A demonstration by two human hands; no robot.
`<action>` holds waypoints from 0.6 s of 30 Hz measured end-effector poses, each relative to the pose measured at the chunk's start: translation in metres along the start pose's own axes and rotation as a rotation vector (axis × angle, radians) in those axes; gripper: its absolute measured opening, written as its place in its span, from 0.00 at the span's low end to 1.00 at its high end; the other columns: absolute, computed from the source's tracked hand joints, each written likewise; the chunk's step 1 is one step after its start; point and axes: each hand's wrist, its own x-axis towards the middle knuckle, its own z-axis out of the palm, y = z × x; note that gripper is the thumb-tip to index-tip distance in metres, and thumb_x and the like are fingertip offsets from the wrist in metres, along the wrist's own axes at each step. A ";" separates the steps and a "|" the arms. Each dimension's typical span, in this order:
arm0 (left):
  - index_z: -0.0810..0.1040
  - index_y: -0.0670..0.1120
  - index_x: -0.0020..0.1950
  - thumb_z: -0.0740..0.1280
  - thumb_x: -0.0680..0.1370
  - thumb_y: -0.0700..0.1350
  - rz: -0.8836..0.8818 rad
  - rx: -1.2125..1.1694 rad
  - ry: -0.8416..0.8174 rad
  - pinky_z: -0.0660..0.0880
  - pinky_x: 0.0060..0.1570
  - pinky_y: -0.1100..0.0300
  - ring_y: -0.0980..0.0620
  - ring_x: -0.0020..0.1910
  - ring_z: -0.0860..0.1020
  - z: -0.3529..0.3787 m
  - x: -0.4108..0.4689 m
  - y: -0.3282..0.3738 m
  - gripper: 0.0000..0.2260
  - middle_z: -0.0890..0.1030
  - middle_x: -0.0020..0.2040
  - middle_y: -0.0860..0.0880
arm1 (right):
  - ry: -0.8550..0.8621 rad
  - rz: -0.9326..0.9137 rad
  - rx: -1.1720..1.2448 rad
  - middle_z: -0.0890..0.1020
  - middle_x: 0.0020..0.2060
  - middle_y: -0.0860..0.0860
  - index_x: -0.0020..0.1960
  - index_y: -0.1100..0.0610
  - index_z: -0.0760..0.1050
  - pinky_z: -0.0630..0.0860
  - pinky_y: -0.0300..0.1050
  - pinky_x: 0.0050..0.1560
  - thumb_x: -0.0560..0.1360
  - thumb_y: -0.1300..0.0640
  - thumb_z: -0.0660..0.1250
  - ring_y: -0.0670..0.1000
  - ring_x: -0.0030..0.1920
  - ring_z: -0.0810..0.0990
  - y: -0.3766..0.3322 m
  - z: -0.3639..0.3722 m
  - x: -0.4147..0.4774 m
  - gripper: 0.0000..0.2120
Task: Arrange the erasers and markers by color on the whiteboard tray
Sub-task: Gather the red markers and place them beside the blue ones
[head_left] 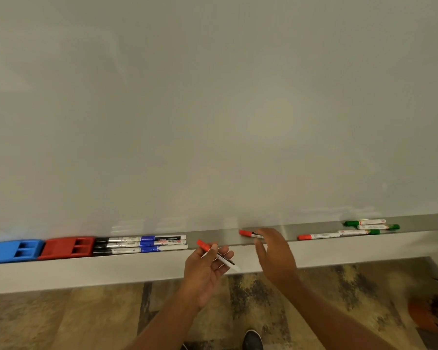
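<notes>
On the grey whiteboard tray (220, 238) a blue eraser (13, 251) and a red eraser (67, 247) lie at the far left. Beside them lie black markers (111, 245) and blue markers (162, 243) in rows. My left hand (208, 269) holds a red-capped marker (216, 256) just in front of the tray. My right hand (274, 256) is open, fingers over a second red marker (249, 233) lying on the tray; whether they touch it I cannot tell. A third red marker (317, 236) and three green markers (372, 226) lie further right.
The whiteboard (213, 109) fills the upper view. Below the tray is a patterned carpet (86, 317). A dark shoe (252, 339) shows at the bottom, and an orange-brown object (430, 314) sits low on the right.
</notes>
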 end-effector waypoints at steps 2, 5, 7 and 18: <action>0.77 0.36 0.65 0.66 0.85 0.41 -0.003 0.000 0.018 0.82 0.61 0.39 0.36 0.55 0.87 -0.002 -0.002 -0.003 0.12 0.88 0.55 0.35 | -0.045 0.055 -0.089 0.84 0.60 0.52 0.65 0.54 0.79 0.78 0.51 0.63 0.81 0.55 0.67 0.55 0.60 0.82 0.012 -0.003 0.014 0.13; 0.78 0.36 0.65 0.67 0.85 0.42 0.001 -0.002 0.035 0.82 0.58 0.41 0.36 0.55 0.87 -0.005 -0.003 -0.005 0.12 0.87 0.55 0.35 | -0.164 0.023 -0.268 0.84 0.59 0.53 0.63 0.54 0.79 0.79 0.53 0.59 0.81 0.53 0.67 0.56 0.57 0.83 0.023 -0.005 0.029 0.12; 0.79 0.36 0.65 0.67 0.85 0.42 0.002 -0.008 0.045 0.84 0.56 0.43 0.36 0.55 0.87 -0.007 -0.004 -0.007 0.12 0.88 0.54 0.35 | -0.237 -0.023 -0.368 0.82 0.60 0.51 0.63 0.53 0.77 0.77 0.53 0.59 0.82 0.50 0.64 0.55 0.59 0.81 0.028 -0.005 0.035 0.12; 0.79 0.38 0.65 0.66 0.85 0.42 -0.005 0.017 0.066 0.87 0.51 0.46 0.37 0.55 0.88 -0.009 -0.009 -0.013 0.12 0.88 0.54 0.36 | -0.358 -0.085 -0.563 0.77 0.60 0.50 0.65 0.50 0.74 0.72 0.54 0.61 0.83 0.48 0.61 0.54 0.59 0.77 0.039 0.004 0.041 0.13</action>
